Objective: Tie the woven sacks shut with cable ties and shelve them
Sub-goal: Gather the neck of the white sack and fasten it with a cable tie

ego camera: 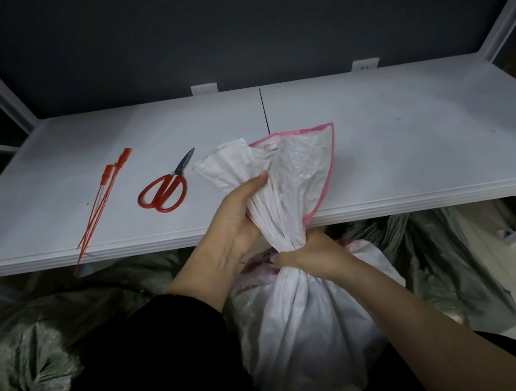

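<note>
A white woven sack with a pink-hemmed mouth stands in front of the white shelf, its gathered top leaning over the shelf's front edge. My left hand grips the bunched neck from the left, thumb across the folds. Lower down, my right hand is curled round the neck where it narrows. Several red cable ties lie on the shelf at the left, their tails hanging past the front edge.
Red-handled scissors lie on the shelf between the ties and the sack. Grey-green sacks lie on the floor at left, and more grey-green sacks at right under the shelf. White uprights frame the shelf; a dark wall stands behind.
</note>
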